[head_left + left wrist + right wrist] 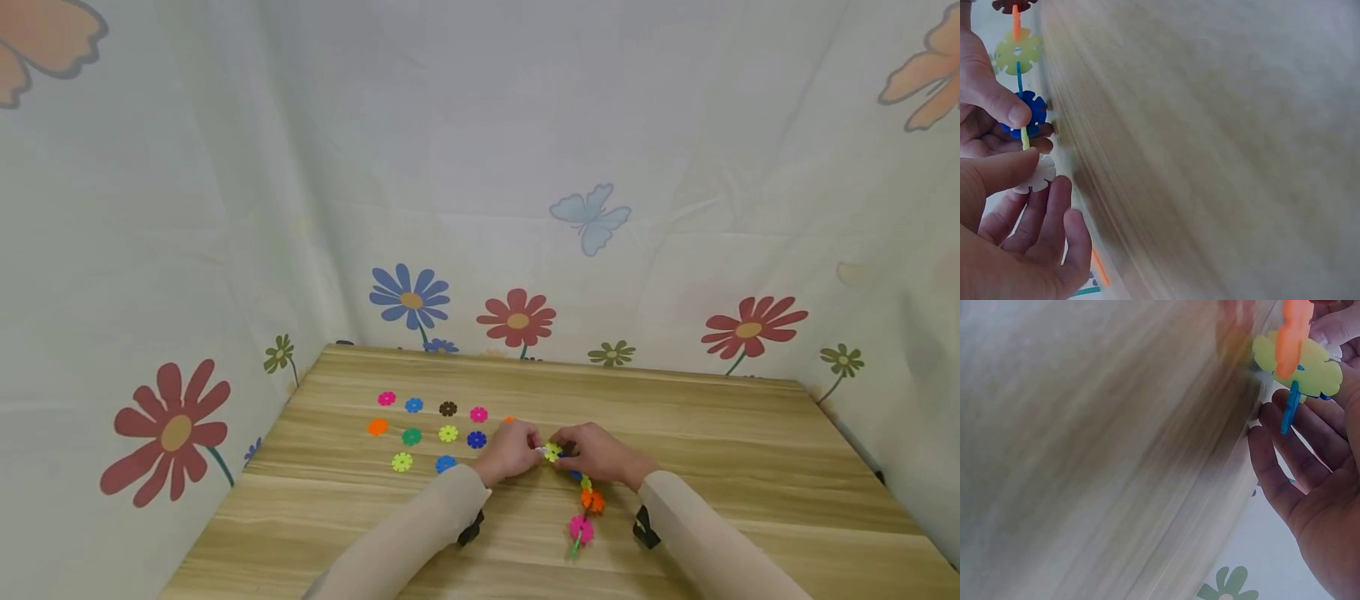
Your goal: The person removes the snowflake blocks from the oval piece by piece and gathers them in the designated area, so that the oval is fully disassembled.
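My left hand (512, 450) pinches a white notched plastic disc (1040, 175) between thumb and fingers. Close on its right, my right hand (600, 452) grips a dark blue disc (1035, 112) of a linked chain, its thumb over the face. A yellow disc (1025, 139), seen edge-on, stands between the blue and white ones. From the right hand the chain hangs toward the table's near side, with orange (592, 501), pink (581, 528) and green (576, 550) discs at its lower end. The right wrist view shows a yellow-green disc (1319, 369) beside the fingers; the pinch is partly hidden there.
Several loose notched discs lie in rough rows left of the hands, among them a brown disc (447, 408), a green disc (412, 437) and an orange disc (378, 427). The wooden table (720, 467) ends at a flower-printed curtain (480, 167) behind and at both sides.
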### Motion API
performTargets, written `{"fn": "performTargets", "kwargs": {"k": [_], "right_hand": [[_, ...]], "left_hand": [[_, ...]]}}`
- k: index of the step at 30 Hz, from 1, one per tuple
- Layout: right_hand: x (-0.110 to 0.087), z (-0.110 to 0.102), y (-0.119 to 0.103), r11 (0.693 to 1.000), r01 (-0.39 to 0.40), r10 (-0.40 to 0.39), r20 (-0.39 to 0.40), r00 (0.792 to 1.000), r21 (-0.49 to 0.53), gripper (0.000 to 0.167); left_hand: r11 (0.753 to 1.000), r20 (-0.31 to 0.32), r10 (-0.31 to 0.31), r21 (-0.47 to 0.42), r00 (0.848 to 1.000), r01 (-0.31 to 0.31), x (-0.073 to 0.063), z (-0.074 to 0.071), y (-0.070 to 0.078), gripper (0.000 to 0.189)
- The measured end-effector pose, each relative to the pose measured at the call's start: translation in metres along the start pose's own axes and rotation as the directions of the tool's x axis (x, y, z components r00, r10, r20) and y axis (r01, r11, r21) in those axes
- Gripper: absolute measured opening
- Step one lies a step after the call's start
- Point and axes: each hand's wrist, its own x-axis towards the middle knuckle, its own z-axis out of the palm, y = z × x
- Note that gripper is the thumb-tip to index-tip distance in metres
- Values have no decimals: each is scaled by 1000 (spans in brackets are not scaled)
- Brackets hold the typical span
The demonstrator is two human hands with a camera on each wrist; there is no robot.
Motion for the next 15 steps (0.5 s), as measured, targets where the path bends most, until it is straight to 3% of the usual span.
{"fn": "performTargets", "kwargs": {"k": [15], "right_hand": [[1, 2, 4, 1000, 31, -31, -10, 999, 3, 25]], "left_hand": [[999, -45, 49, 19, 998, -49, 7, 6, -4, 13]]}}
